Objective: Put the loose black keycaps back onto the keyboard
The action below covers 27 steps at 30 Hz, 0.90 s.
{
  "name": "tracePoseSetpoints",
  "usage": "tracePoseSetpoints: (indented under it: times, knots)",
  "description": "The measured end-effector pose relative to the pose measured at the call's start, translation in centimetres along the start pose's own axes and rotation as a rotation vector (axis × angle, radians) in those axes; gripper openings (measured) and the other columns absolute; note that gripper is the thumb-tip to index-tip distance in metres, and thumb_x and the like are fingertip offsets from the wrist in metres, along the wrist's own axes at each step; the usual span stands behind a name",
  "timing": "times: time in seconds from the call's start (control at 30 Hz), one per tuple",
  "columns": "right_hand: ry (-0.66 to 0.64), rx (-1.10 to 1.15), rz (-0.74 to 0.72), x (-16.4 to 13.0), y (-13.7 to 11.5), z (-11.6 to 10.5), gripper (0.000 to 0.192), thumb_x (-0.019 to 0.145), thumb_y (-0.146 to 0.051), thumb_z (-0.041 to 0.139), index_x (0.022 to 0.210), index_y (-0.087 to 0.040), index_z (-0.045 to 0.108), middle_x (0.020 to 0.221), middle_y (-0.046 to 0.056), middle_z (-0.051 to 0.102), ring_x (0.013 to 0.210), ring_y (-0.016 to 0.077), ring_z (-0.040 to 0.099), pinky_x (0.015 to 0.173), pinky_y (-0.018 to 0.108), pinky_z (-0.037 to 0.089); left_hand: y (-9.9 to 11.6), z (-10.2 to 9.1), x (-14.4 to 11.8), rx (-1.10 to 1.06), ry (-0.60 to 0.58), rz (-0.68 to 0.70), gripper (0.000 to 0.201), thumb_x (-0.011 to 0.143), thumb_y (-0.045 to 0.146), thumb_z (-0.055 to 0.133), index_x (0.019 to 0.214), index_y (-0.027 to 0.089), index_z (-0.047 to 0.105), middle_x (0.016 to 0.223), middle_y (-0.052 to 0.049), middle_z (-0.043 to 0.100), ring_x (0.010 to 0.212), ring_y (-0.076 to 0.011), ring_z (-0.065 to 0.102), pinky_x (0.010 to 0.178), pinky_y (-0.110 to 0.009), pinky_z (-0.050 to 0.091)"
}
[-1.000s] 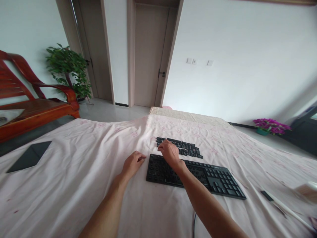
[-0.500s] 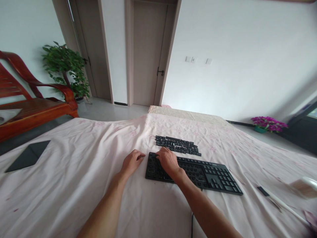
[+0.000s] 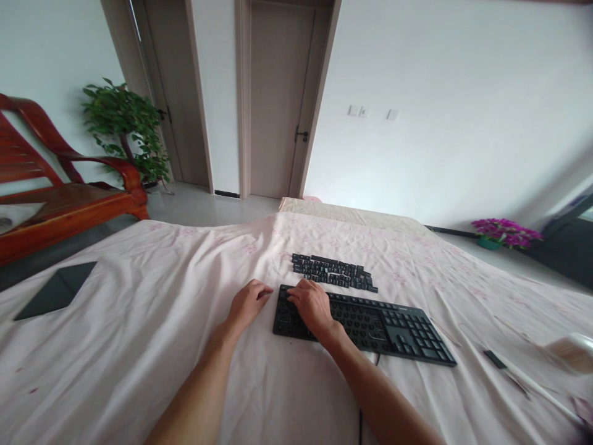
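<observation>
A black keyboard [image 3: 405, 334] lies on the cloth. Keycaps are off much of its left and middle part, while its right end still carries keys. Over the keyboard's upper left corner is my right hand [image 3: 312, 304], fingers closed and fingertips down at the top row; what they hold, if anything, is too small to make out. My left hand [image 3: 250, 303] rests on the cloth just left of the keyboard, thumb and fingers pinched together around something small I cannot identify. Behind the keyboard, loose black keycaps [image 3: 333, 272] sit in rows.
Pale flowered cloth [image 3: 259, 383] covers the surface. A dark flat tablet-like object [image 3: 58, 290] lies far left. On the right are a black-handled brush-like tool [image 3: 495, 358] and a blurred clear container [image 3: 574, 351]. The keyboard's cable [image 3: 360, 420] runs toward me.
My right hand has shifted slightly left along the keyboard's top row, its fingertips closer to the left corner. My left hand has stayed nearly still beside the keyboard.
</observation>
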State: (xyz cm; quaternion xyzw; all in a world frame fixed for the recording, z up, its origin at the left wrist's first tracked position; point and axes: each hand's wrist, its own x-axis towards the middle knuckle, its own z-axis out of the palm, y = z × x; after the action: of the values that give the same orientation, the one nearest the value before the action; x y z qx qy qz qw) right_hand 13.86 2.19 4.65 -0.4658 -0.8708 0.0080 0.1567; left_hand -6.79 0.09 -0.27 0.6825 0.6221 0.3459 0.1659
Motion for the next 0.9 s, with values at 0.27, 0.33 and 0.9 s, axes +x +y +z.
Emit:
tracePoseSetpoints:
  times: [0.27,0.33,0.9]
  knots:
    - [-0.022,-0.071,-0.013,0.33,-0.29,0.26,0.022,0.094,-0.033,0.053,0.089,-0.026,0.073,0.094,0.005,0.064,0.090,0.0183,0.053,0.077,0.028,0.035,0.00,0.02,-0.07,-0.007,0.013,0.016,0.021,0.084,0.023,0.055,0.095,0.023,0.073,0.099,-0.004,0.067,0.089,-0.0155,0.063,0.081,-0.025,0.047]
    - [-0.016,-0.073,-0.027,0.36,-0.28,0.32,0.023,0.094,-0.032,0.052,0.087,-0.025,0.073,0.092,0.004,0.064,0.089,0.0180,0.054,0.075,0.028,0.035,0.00,0.00,-0.07,-0.007,0.009,0.011,0.021,0.084,0.024,0.055,0.095,0.023,0.073,0.099,-0.004,0.067,0.088,-0.0153,0.063,0.081,-0.025,0.047]
    - [-0.037,-0.114,-0.020,0.11,-0.68,0.33,0.020,0.094,-0.030,0.052,0.089,-0.024,0.071,0.095,0.005,0.064,0.092,0.0184,0.055,0.078,0.028,0.036,0.05,0.03,-0.05,-0.010,-0.003,-0.023,0.021,0.084,0.023,0.055,0.096,0.024,0.073,0.101,-0.003,0.067,0.088,-0.0149,0.063,0.081,-0.025,0.047]
